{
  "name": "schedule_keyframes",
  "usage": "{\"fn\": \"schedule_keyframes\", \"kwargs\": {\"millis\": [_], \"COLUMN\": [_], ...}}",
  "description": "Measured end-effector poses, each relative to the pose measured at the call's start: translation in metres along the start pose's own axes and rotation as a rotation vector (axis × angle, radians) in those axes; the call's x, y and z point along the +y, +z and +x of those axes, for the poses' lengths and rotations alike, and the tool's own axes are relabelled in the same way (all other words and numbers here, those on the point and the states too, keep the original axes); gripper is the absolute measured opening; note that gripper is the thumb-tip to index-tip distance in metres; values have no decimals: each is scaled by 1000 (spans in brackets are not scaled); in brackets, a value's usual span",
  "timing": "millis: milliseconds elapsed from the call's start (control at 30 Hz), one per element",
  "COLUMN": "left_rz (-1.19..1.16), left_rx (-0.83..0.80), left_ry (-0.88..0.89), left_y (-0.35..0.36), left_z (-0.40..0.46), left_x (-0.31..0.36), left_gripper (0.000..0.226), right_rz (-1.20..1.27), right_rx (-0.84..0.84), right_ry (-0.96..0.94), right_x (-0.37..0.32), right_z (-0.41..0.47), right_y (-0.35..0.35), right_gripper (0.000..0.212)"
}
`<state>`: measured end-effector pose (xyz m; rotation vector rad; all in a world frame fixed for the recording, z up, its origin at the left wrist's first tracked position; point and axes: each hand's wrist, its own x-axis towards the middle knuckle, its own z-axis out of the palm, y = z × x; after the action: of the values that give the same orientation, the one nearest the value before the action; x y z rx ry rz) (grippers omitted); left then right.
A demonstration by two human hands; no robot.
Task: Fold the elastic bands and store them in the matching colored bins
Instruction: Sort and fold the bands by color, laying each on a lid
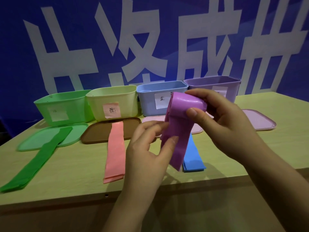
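Note:
A purple elastic band [179, 124] is held above the table, folded over at the top. My right hand [222, 121] pinches its folded top with thumb and fingers. My left hand [150, 148] pinches its hanging lower part. On the table lie a green band [38, 158], a pink band [116, 149] and a blue band [193, 156], the blue one partly behind the purple one. Along the back stand a green bin [61, 106], a yellow bin [112, 101] with a pink label, a blue bin [155, 97] and a purple bin [215, 87].
Lids lie in front of the bins: a green lid [50, 138], a brown lid [100, 131], a pink lid [152, 120] and a pale purple lid [257, 119]. The wooden table's front edge [117, 195] runs just below my hands. A blue wall with white characters stands behind.

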<state>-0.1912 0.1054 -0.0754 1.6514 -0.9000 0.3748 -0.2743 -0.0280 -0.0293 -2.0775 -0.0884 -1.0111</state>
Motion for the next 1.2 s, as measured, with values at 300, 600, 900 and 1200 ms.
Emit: {"fn": "schedule_keyframes", "kwargs": {"millis": [300, 600, 900, 1200], "left_rz": [-396, -385, -129, -160], "left_rx": [-264, -335, -189, -348], "left_ry": [-392, -332, -239, -332], "left_y": [0, -13, -5, -2], "left_z": [1, -2, 1, -2], "left_x": [-2, -9, -20, -26], "left_gripper": [14, 15, 22, 25], "right_rz": [-12, -7, 378, 358], "right_rx": [71, 209, 42, 74], "right_ry": [-37, -32, 118, 183], "right_x": [6, 25, 16, 13], "right_z": [1, 3, 3, -1], "right_y": [-5, -8, -19, -16], "right_gripper": [27, 27, 41, 25]}}
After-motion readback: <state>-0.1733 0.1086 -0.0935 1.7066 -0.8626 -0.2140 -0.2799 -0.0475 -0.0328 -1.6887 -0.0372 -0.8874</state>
